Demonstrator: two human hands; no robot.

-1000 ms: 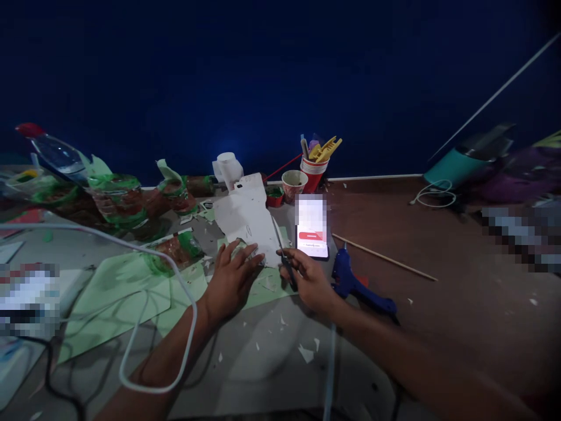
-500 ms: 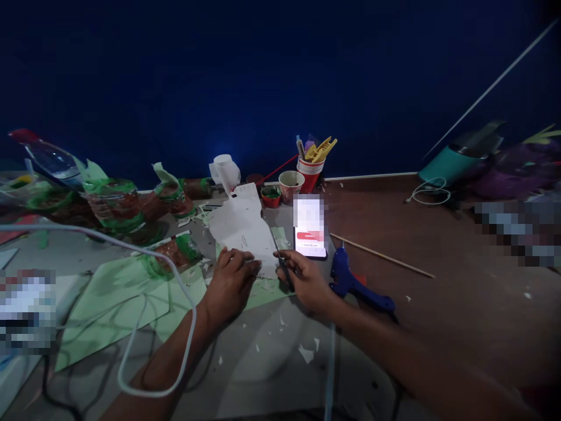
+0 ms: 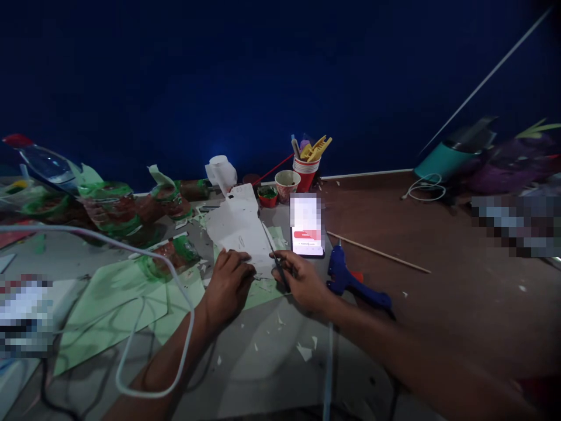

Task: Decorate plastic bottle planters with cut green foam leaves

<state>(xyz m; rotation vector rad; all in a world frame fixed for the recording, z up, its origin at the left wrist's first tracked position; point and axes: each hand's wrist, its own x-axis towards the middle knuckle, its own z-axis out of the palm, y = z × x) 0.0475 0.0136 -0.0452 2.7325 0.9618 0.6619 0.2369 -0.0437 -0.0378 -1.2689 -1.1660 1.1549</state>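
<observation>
My left hand [image 3: 230, 279] has its fingers curled at the lower left of a white card sheet [image 3: 241, 227], pinning or gripping its near edge. In my right hand [image 3: 302, 279] is a dark-handled cutting tool [image 3: 281, 273]. Its long thin blade points away from me along the card's right side. Whether it is scissors or a knife, I cannot tell. Beneath the card lies pale green paper [image 3: 258, 299], with small cut scraps beside my fingers. A lit phone [image 3: 307, 225] stands just beyond my right hand.
A blue glue gun [image 3: 350, 278] and a thin wooden stick [image 3: 381, 252] lie at right. Paper cups [image 3: 288, 182] stand at the back. Painted brown-green pots [image 3: 109, 204] line the left. A white cable [image 3: 188, 327] loops over my left forearm. Scraps [image 3: 304, 352] litter the near table.
The view has shifted slightly. The card and the blade appear a little farther left, and the card's right edge looks straighter beside the blade. Both hands keep their holds.
</observation>
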